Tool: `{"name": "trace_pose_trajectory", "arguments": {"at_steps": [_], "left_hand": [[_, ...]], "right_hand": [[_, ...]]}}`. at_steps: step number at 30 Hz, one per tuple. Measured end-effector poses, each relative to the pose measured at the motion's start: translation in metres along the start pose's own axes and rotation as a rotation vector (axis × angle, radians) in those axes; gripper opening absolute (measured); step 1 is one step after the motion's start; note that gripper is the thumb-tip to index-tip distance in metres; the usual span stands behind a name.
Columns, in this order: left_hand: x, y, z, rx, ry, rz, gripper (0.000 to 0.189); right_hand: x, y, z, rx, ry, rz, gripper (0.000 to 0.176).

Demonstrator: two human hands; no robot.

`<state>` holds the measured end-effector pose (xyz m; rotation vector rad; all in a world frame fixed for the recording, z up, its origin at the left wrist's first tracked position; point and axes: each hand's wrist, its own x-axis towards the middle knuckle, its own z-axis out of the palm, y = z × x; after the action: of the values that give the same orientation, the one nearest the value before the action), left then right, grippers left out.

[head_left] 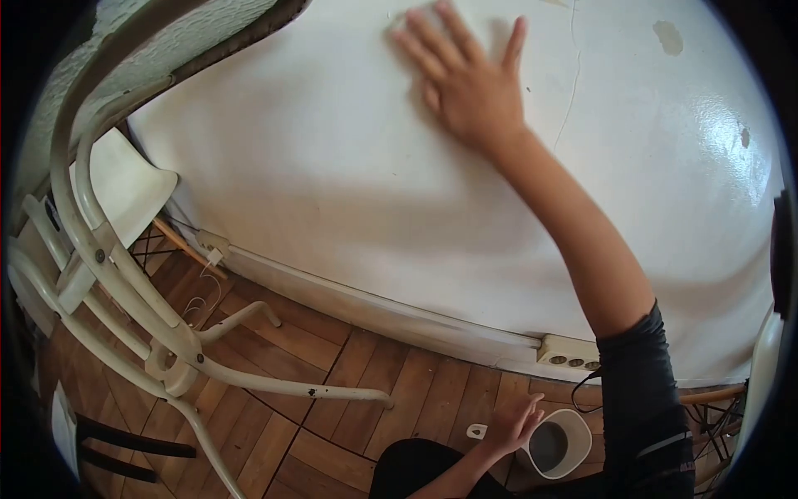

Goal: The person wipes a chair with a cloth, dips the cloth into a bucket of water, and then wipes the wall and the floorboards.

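Observation:
My right hand point(474, 91) lies flat against the white wall point(349, 158) near the top of the view, fingers spread and nothing held. The right forearm reaches up to it from a black sleeve at the lower right. Down by the floor, my left hand point(509, 428) is closed around the handle of a white dipper point(573, 467), its fingers at the rim. The handle's holed end sticks out on the left of this hand. Inside the dipper a grey area shows, which looks like liquid or the bottom. My dark-clothed knee is below.
A cream metal-framed chair point(179, 320) stands tilted in view at the left, with a white seat point(125, 187) behind it. A power strip point(568, 353) with a black cord sits along the skirting. The floor point(332, 441) is brown wood-look. Bare patches point(667, 37) and a crack mark the wall.

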<state>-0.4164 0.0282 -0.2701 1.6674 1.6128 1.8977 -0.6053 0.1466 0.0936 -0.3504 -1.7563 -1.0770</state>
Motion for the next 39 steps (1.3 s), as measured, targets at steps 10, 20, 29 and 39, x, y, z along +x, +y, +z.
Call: {"name": "trace_pose_trajectory", "arguments": {"at_steps": [10, 20, 29, 39], "left_hand": [[-0.004, -0.011, -0.005, -0.121, 0.195, -0.221, 0.029], [-0.004, -0.02, -0.012, -0.013, 0.307, -0.213, 0.027], [-0.006, -0.016, -0.003, -0.016, 0.233, -0.253, 0.038], [-0.002, -0.021, -0.007, -0.378, 0.477, -0.433, 0.046]], "right_hand": [[-0.102, -0.112, 0.019, 0.223, -0.183, -0.387, 0.068], [-0.247, -0.152, 0.032, 0.176, -0.279, -0.699, 0.074], [-0.243, -0.021, -0.015, 0.118, -0.328, -0.481, 0.077], [-0.128, -0.188, 0.032, 0.163, -0.288, -0.469, 0.084]]}}
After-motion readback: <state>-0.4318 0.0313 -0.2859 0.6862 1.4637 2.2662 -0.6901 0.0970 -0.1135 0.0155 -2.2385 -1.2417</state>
